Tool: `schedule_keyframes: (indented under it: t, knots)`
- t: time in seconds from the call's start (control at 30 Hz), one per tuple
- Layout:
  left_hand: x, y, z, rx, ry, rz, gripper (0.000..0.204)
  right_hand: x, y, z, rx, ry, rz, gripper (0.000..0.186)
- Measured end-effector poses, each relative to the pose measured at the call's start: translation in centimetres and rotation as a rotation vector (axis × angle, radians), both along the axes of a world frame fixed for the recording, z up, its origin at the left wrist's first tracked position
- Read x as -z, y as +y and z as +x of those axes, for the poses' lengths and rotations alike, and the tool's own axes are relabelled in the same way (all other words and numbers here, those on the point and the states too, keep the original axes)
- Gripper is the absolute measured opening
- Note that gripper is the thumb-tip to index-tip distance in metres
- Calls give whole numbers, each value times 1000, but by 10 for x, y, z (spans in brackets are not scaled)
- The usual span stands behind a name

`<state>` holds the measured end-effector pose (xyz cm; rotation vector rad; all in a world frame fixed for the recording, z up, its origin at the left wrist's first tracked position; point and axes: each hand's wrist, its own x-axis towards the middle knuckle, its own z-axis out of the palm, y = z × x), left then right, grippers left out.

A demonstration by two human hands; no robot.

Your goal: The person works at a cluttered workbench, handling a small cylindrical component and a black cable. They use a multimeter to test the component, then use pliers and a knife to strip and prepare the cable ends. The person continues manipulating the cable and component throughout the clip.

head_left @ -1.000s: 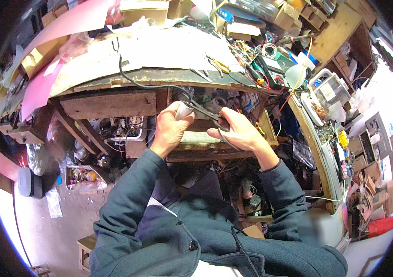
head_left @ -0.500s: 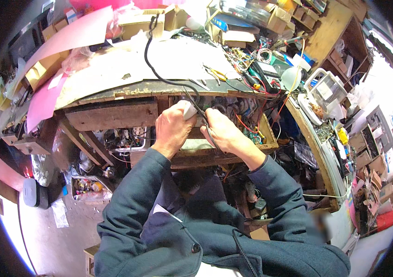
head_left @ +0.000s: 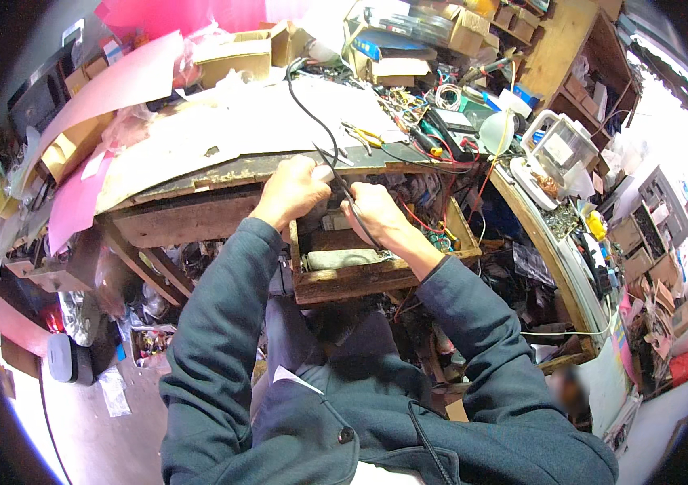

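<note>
My left hand (head_left: 291,191) is closed around a small whitish piece (head_left: 324,173), mostly hidden by the fingers; its kind does not show. A black cable (head_left: 316,111) loops from the far part of the bench down to both hands. Just to the right, my right hand (head_left: 378,214) is closed on the cable, and a length of it hangs down past the palm. Both hands are held at the bench's front edge, above an open wooden drawer (head_left: 364,284). A pale grey cylinder (head_left: 340,259) lies in the drawer.
White sheeting (head_left: 198,133) covers the bench top. Yellow-handled pliers (head_left: 362,134), a multimeter-like device (head_left: 453,123) and tangled wires lie at the right. A clear plastic box (head_left: 560,149) stands on the side bench. Pink sheets (head_left: 77,194) jut out at the left.
Both hands have moved slightly up and left. The cable's far part has swung right and bends over at its top. More of the drawer and the grey cylinder now shows.
</note>
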<state>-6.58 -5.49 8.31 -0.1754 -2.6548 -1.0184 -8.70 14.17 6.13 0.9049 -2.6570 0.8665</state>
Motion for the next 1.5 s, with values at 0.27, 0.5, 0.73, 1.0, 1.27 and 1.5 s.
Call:
schedule_keyframes:
  t: [0.27,0.5,0.73,1.0,1.27,1.5]
  knots:
    - [5,-17,-16,74,-3,54,37,-6,2,-7,70,-128,-36,38]
    - [0,-30,19,327,-41,609,32,25,37,-38,114,-236,-256,37]
    - [10,-45,25,322,0,627,34,43,54,-18,94,-76,-157,32]
    - [8,-64,19,185,-15,518,40,48,54,-13,23,-105,-220,32]
    - [-19,-101,11,-63,26,672,51,45,51,-4,-49,-37,-1,29]
    - [-27,-175,-16,-490,184,-62,42,44,45,-7,-50,-100,86,30]
